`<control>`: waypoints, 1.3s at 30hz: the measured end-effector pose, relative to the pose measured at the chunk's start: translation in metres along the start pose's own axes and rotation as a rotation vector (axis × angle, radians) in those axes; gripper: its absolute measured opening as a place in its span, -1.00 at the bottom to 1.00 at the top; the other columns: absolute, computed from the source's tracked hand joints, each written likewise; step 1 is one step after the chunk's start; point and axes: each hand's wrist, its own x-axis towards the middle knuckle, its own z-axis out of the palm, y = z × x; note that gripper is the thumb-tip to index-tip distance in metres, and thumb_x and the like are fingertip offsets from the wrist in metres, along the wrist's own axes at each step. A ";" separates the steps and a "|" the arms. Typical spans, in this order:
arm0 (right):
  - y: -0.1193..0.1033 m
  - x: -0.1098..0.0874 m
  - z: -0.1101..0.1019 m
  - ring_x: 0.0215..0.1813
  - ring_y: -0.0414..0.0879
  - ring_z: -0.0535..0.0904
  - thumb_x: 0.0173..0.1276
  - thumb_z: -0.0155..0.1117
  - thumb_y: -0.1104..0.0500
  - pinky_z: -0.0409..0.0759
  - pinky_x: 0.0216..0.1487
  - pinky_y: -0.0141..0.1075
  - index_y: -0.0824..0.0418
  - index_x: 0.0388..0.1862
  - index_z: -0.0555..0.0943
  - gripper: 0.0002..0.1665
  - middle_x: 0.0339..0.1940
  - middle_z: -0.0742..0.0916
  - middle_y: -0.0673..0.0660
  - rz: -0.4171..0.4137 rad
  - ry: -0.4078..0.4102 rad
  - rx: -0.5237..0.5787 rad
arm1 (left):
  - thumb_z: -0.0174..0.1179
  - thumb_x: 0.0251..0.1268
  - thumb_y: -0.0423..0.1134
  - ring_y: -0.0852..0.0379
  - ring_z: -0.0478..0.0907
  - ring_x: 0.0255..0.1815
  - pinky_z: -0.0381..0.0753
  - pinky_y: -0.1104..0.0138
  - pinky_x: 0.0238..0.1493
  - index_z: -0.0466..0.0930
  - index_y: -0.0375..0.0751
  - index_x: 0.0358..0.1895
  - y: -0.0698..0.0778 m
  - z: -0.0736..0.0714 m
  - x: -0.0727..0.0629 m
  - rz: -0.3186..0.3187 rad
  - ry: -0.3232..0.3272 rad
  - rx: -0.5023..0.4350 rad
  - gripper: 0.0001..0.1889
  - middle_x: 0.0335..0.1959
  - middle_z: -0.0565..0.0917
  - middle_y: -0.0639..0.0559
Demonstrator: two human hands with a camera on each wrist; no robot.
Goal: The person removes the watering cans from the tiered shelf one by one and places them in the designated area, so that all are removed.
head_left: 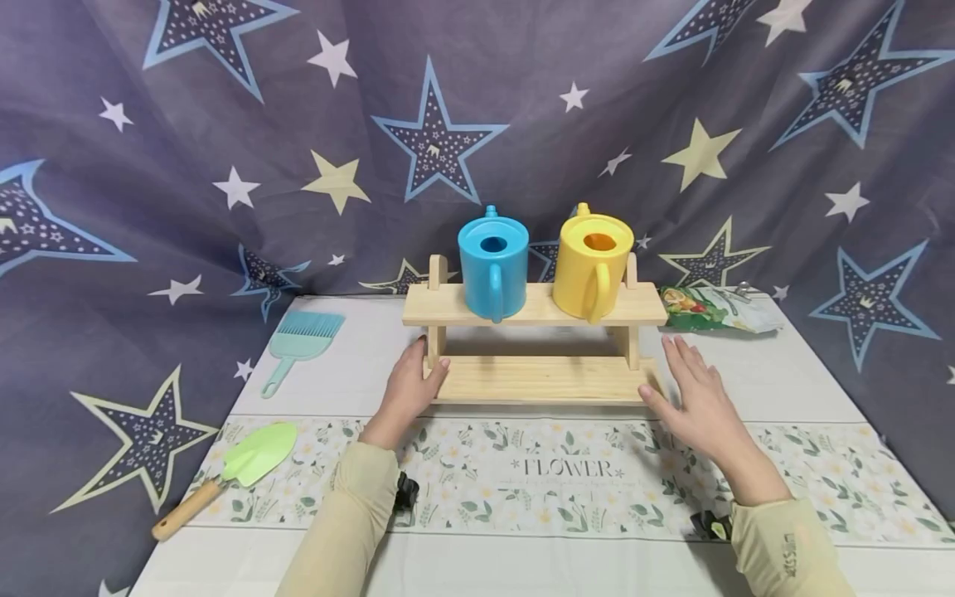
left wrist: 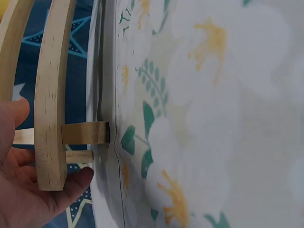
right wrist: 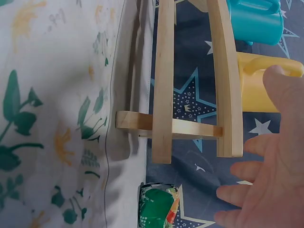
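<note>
A two-tier wooden shelf (head_left: 534,380) stands on the table, with a blue watering can (head_left: 493,269) and a yellow watering can (head_left: 593,267) upright on its upper board. My left hand (head_left: 411,383) grips the left end of the lower board, thumb on the upper side and fingers beneath it in the left wrist view. Beside the shelf's right end is my right hand (head_left: 700,408), its fingers spread and nearly straight, holding nothing. In the right wrist view, that hand's fingers (right wrist: 235,194) are apart from the wood.
On the left lie a light-blue brush (head_left: 302,338) and a green hand trowel (head_left: 257,456) with a wooden handle. A green-and-white printed bag (head_left: 719,310) lies behind the shelf's right end. A star-patterned curtain (head_left: 291,99) hangs behind the table.
</note>
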 end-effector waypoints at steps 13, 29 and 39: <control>-0.007 0.005 -0.002 0.54 0.35 -0.10 0.48 0.10 -0.14 -0.09 0.42 0.29 0.22 0.60 -0.08 -0.06 0.57 0.02 0.34 -0.024 0.027 0.076 | 0.00 0.52 -0.02 -0.25 0.36 0.31 0.31 -0.05 0.33 0.16 -0.32 0.47 -0.003 0.007 0.009 -0.040 0.001 0.009 -0.37 0.29 0.41 -0.32; -0.011 0.010 -0.004 0.51 0.36 0.00 0.48 0.12 -0.07 0.08 0.34 0.33 0.18 0.61 -0.12 -0.06 0.58 0.03 0.29 -0.025 0.041 0.106 | -0.11 0.56 0.00 -0.20 0.36 0.32 0.30 -0.04 0.33 0.25 -0.26 0.43 -0.009 0.012 0.010 -0.052 -0.030 0.056 -0.45 0.27 0.40 -0.27; -0.014 0.014 -0.007 0.50 0.36 0.03 0.51 0.08 -0.02 0.05 0.38 0.30 0.19 0.60 -0.11 -0.11 0.57 0.07 0.30 -0.049 0.056 0.176 | -0.08 0.56 -0.02 -0.18 0.44 0.22 0.40 -0.03 0.25 0.32 -0.31 0.38 -0.009 0.012 0.009 -0.051 -0.019 0.072 -0.48 0.17 0.45 -0.26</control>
